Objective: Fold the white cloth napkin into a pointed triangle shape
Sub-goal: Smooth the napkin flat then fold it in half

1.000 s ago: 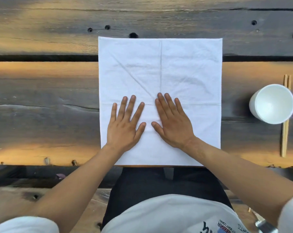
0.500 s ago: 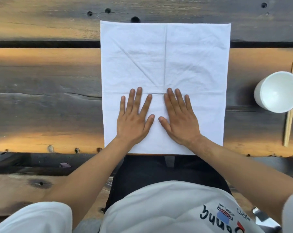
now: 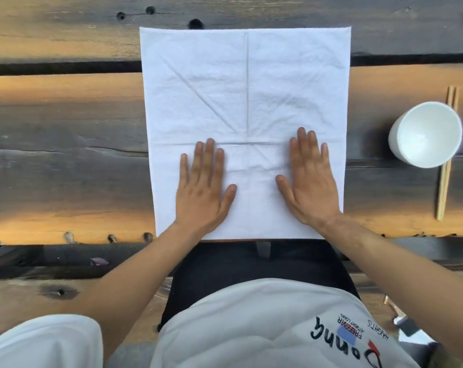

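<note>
- Left hand and right hand are lying flat, fingers straight, gripping nothing, pressing the napkin's near half, set apart.
- I am seeing the palms hiding the cloth beneath them.
- White napkin is lying unfolded, edges square to the wooden table, near edge at the table's rim.
- White cup is resting on chopsticks at right.
</note>
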